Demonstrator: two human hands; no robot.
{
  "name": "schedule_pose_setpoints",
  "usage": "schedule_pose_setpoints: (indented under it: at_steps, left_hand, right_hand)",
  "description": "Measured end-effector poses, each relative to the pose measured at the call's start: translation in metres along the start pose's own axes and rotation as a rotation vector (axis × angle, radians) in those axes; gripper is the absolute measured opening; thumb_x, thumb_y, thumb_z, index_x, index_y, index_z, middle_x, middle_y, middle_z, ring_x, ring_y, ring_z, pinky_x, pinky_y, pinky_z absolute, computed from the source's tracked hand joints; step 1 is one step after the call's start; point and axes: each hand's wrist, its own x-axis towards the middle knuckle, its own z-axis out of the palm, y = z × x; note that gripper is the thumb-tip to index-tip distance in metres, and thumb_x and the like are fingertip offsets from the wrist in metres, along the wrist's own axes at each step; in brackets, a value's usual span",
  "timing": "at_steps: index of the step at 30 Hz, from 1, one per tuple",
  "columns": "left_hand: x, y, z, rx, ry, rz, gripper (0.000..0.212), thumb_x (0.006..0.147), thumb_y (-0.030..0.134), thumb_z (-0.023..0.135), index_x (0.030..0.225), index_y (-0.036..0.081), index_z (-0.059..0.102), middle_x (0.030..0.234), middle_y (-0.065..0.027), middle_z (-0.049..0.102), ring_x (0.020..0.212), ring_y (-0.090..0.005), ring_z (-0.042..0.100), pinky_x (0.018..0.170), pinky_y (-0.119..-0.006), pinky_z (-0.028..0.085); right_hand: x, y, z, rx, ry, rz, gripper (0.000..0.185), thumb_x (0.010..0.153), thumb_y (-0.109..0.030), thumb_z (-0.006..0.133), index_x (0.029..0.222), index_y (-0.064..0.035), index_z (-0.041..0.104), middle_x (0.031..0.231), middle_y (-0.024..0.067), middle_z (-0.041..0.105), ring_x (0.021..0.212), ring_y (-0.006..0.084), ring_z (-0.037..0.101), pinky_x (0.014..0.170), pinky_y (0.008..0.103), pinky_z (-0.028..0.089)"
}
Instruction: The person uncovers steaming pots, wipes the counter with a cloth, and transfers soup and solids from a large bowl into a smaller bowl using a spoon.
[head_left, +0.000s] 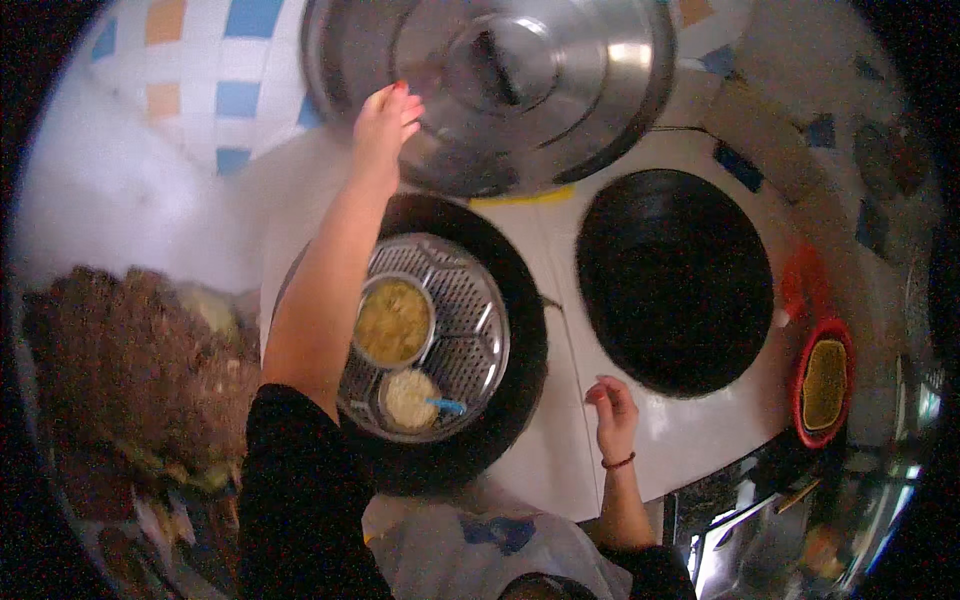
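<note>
My left hand (388, 124) is stretched forward at the lower left of a large metal lid (592, 82), which leans against the tiled wall. Nothing shows in its fingers; whether they touch the lid is unclear. Below that arm, a perforated metal steamer tray (465, 364) sits in a dark round wok (525, 352). On the tray stand a metal bowl of yellowish food (394, 322) and a smaller bowl of pale food (409, 399), with a blue handle (448, 406) across its edge. My right hand (616, 418), a bracelet at its wrist, hovers right of the wok, loosely curled and holding nothing.
A second large dark wok or round opening (675, 285) is set in the white counter (559, 442) at right. Beyond it stands a red-rimmed basin or sieve (846, 360). A brown heap (142, 367), seemingly dry plant matter, lies at left. Tiles (238, 97) cover the back wall.
</note>
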Motion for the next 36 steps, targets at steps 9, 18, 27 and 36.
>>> schedule_pose_setpoints:
  at_steps: [9, 18, 27, 36]
  left_hand:
    - [-0.194, -0.023, -0.276, 0.824, 0.506, 0.008, 0.044, 0.081, 0.021, 0.038, 0.116, -0.003, 0.026, 0.111, -0.0144, 0.040, 0.102, -0.0208, 0.038, 0.086, -0.028, 0.028]
    - [-0.486, -0.107, -0.378, 1.679, 0.261, -0.525, 0.062, 0.074, 0.045, 0.039, 0.122, 0.011, 0.019, 0.127, -0.0130, 0.012, 0.116, -0.0297, 0.013, 0.091, -0.048, 0.010]
    - [-0.522, -0.150, -0.273, 1.630, 0.001, -0.497, 0.050, 0.073, 0.025, 0.044, 0.117, 0.009, 0.029, 0.126, -0.0128, 0.016, 0.115, -0.0334, 0.011, 0.090, -0.050, 0.008]
    - [-0.457, -0.174, -0.079, 0.741, -0.686, 0.167, 0.037, 0.066, 0.014, 0.054, 0.100, 0.001, 0.046, 0.113, -0.0135, 0.036, 0.103, -0.0272, 0.035, 0.085, -0.039, 0.028]
  right_hand:
    - [-0.036, -0.020, 0.015, -0.124, -0.048, -0.001, 0.027, 0.078, -0.012, 0.042, 0.102, -0.0009, 0.043, 0.094, 0.0072, 0.049, 0.081, 0.0129, 0.046, 0.070, 0.0227, 0.037]
    - [-0.089, -0.039, 0.067, -0.359, -0.409, 0.034, 0.021, 0.077, -0.005, 0.042, 0.097, -0.0007, 0.046, 0.093, 0.0078, 0.050, 0.082, 0.0149, 0.049, 0.071, 0.0246, 0.039]
    - [-0.119, -0.010, 0.077, -0.498, -0.599, -0.051, 0.019, 0.071, -0.003, 0.049, 0.091, -0.0043, 0.050, 0.084, 0.0093, 0.053, 0.071, 0.0165, 0.053, 0.058, 0.0250, 0.043]
    - [-0.151, 0.033, 0.018, -0.269, -0.378, 0.323, 0.028, 0.078, -0.011, 0.043, 0.105, -0.0058, 0.041, 0.097, 0.0070, 0.047, 0.084, 0.0131, 0.046, 0.069, 0.0233, 0.039]
